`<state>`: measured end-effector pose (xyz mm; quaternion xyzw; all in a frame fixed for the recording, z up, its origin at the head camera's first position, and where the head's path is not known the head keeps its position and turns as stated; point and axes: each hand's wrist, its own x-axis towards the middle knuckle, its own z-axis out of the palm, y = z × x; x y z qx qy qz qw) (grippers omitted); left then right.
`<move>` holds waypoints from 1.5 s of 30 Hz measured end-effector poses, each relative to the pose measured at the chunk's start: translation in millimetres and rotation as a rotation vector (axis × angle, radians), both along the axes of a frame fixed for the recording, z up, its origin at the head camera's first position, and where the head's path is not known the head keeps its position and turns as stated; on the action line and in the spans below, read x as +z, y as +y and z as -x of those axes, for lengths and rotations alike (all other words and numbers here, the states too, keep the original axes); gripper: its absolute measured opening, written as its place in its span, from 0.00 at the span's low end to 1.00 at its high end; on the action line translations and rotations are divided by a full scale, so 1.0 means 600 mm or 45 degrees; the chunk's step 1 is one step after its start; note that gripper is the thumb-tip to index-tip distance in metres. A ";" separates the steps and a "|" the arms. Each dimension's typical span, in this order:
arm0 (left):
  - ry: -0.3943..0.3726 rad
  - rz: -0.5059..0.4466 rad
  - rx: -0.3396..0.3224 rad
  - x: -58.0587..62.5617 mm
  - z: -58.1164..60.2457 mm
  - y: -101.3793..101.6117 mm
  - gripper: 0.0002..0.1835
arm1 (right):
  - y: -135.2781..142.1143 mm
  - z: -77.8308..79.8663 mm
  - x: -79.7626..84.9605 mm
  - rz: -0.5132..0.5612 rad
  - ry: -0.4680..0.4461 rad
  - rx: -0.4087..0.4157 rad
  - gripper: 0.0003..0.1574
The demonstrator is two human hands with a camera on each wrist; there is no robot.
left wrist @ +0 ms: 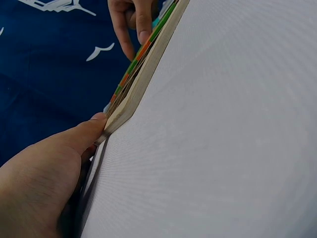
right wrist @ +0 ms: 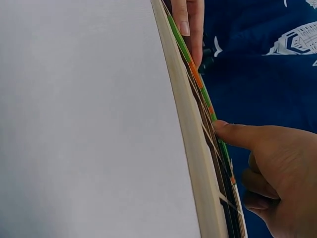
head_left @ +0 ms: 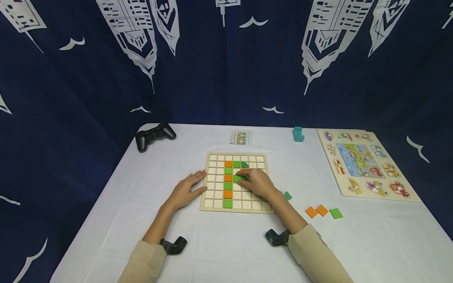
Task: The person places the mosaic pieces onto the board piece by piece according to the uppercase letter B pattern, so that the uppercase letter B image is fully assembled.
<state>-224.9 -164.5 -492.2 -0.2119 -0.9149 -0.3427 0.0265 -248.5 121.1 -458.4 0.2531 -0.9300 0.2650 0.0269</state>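
Observation:
A wooden grid board lies flat on the table, with a column of orange and green square tiles set in its cells. My left hand rests at the board's left edge, fingers spread and fairly straight, thumb touching the rim in the left wrist view. Over the board's middle, my right hand has thumb and index finger at opposite sides of a green tile, pinching it at its cell. Dark green curved pieces sit beside it, partly covered by the fingers. Another green tile lies in the top row.
Loose orange tiles and a green tile lie right of the board; another green piece is nearer the right forearm. Behind are a pattern card, game controller, teal block and picture puzzle board.

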 end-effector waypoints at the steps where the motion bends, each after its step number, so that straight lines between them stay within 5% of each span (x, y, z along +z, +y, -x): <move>1: 0.001 0.000 0.000 0.000 0.000 0.000 0.30 | 0.002 -0.002 0.000 0.006 0.004 0.002 0.19; 11: 0.001 0.009 -0.013 -0.003 0.002 0.001 0.30 | 0.056 -0.051 0.016 0.067 0.035 -0.036 0.21; 26: 0.020 0.010 -0.016 -0.004 0.002 0.003 0.30 | 0.243 -0.139 -0.002 0.232 0.131 0.022 0.19; 36: 0.013 0.003 -0.008 0.000 -0.002 0.003 0.30 | 0.330 -0.167 -0.005 0.139 0.068 -0.083 0.22; 45: 0.018 0.001 -0.013 -0.001 -0.001 0.002 0.30 | 0.349 -0.170 -0.012 0.133 0.044 -0.051 0.22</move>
